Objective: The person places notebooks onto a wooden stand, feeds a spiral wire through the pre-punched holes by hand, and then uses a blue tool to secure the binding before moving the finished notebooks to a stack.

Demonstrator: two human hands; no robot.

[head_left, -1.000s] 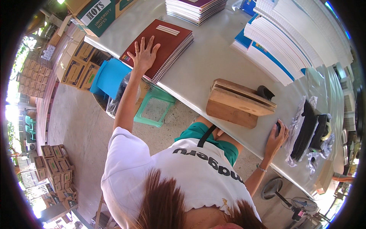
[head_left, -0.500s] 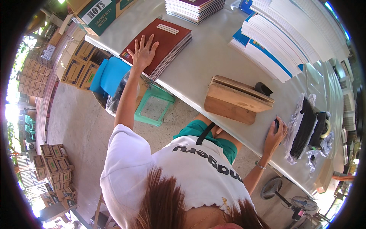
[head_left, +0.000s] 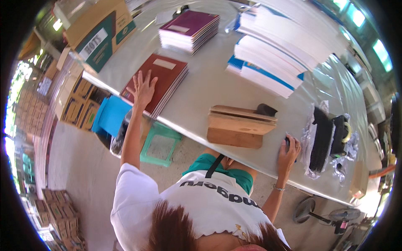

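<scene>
My left hand lies flat with fingers spread on the top cover of a short stack of reddish-brown spiral notebooks at the table's left front edge. By the right front edge, my right hand is closed around a small black object, mostly hidden by the fingers. Between the hands stands a wooden block jig with a slot along its top. A black curved piece sits at the jig's far right end.
Behind the notebooks is a purple-covered stack, with a cardboard box to its left. Tall white paper stacks fill the back right. Black comb-like strips in plastic and a tape roll lie right. A green stool stands below the edge.
The whole view has shifted, showing more of the table's far side. My left hand still rests on the reddish-brown notebooks, and my right hand keeps its hold beside the jig.
</scene>
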